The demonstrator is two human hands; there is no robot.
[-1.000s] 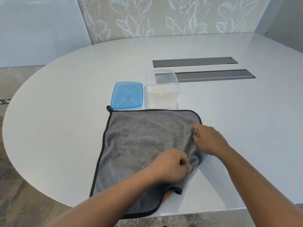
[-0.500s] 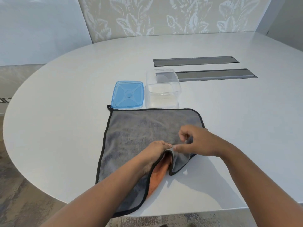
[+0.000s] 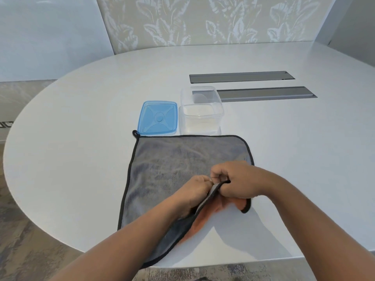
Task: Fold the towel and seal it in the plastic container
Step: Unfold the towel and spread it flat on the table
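A grey towel (image 3: 172, 165) with a black hem and an orange underside lies on the white table, its near right part lifted. My left hand (image 3: 194, 191) grips the raised right edge near the towel's middle. My right hand (image 3: 237, 181) pinches the same black-hemmed edge just beside it, knuckles up. The orange side shows beneath both hands. Behind the towel stands the clear plastic container (image 3: 200, 112), open and empty, with its blue lid (image 3: 158, 118) lying flat to its left.
The white oval table (image 3: 81, 138) has two long grey cable slots (image 3: 241, 77) behind the container. Its near edge runs just under my forearms. A patterned wall panel stands at the far side.
Both hands have drawn the towel's right edge up and leftward toward the middle, baring more of the orange underside. The right hand has come closer to the left.
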